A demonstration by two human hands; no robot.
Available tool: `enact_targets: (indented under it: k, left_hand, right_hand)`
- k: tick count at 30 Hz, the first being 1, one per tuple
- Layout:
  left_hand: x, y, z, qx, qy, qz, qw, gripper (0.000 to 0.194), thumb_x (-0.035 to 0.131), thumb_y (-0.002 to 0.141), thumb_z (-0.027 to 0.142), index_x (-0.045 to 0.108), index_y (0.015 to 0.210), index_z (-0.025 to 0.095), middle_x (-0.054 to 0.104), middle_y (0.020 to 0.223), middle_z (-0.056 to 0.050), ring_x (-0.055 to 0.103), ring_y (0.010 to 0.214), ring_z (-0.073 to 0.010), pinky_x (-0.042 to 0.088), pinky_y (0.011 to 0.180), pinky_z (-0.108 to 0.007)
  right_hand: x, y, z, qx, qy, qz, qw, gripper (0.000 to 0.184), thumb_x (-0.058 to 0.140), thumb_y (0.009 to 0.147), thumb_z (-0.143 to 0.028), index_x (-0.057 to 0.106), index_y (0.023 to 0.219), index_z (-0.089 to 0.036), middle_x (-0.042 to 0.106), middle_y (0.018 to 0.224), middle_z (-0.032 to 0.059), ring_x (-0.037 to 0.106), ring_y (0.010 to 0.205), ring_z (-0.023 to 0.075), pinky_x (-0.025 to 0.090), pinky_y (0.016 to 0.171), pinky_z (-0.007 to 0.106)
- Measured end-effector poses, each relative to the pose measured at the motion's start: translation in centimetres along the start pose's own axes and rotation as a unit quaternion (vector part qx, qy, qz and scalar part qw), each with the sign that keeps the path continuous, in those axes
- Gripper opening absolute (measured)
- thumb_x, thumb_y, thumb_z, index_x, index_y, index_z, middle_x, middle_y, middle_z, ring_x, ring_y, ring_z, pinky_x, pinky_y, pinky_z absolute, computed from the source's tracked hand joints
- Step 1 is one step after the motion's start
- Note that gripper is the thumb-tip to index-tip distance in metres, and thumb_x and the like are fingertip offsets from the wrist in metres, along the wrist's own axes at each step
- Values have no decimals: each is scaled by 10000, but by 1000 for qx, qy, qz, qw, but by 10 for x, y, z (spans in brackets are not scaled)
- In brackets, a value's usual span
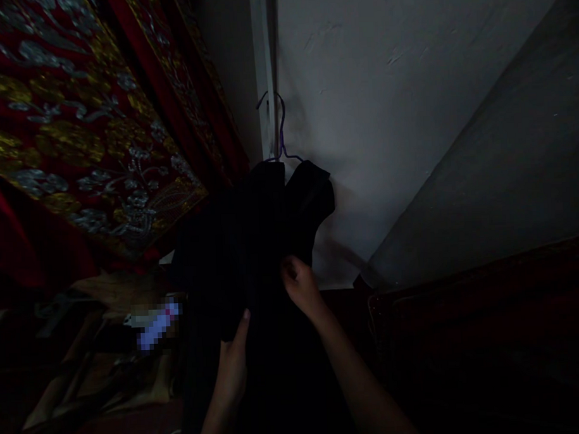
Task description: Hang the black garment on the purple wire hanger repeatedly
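A black garment (266, 230) hangs from a thin dark hanger (283, 132), its folds lost in the dark. My left hand (234, 361) is low on the cloth, the thumb over the front and the fingers hidden in or behind it. Higher and to the right, my right hand (300, 285) is closed against the front of the garment with curled fingers. The fabric between those fingers is too dark to make out clearly.
The hanger hooks onto a narrow pale upright (264, 59) beside a grey wall (385, 100). A red cloth with gold and silver embroidery (72, 136) hangs at left. Below it stands a wooden frame (62, 383) with a blurred pale item (158, 326). Dark red fabric (487, 299) lies at right.
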State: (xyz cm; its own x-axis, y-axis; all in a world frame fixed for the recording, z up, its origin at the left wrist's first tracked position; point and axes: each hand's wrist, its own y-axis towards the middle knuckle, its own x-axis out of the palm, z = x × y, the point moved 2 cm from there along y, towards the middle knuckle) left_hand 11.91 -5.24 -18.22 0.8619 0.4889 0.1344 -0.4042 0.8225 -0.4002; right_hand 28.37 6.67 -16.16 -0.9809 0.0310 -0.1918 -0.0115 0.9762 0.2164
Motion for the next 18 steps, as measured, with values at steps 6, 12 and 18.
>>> enact_targets:
  k: [6, 12, 18]
  left_hand:
    - [-12, 11, 17, 296, 145, 141, 934, 694, 682, 901, 471, 342, 1483, 306, 403, 1569, -111, 380, 1486, -310, 336, 1226, -442]
    - [40, 15, 2, 463, 266, -35, 845, 376, 615, 935, 337, 528, 1290, 250, 529, 1357, -143, 510, 1325, -315, 445, 1102, -475]
    - [72, 20, 5, 466, 256, -128, 837, 137, 453, 991, 225, 552, 898, 207, 611, 763, -4, 614, 679, -156, 483, 650, -262]
  right_hand:
    - [-12, -29, -10, 92, 124, -17, 988, 185, 610, 773, -386, 550, 718, -219, 507, 497, -59, 484, 449, 115, 362, 481, 240]
    - [-9, -47, -30, 126, 162, -72, 976, 188, 670, 718, -361, 589, 671, -198, 553, 469, -44, 505, 420, 106, 366, 469, 229]
    - [-10, -36, -39, 134, 185, -91, 969, 198, 682, 677, -367, 586, 643, -198, 527, 430, -55, 452, 384, 90, 336, 439, 221]
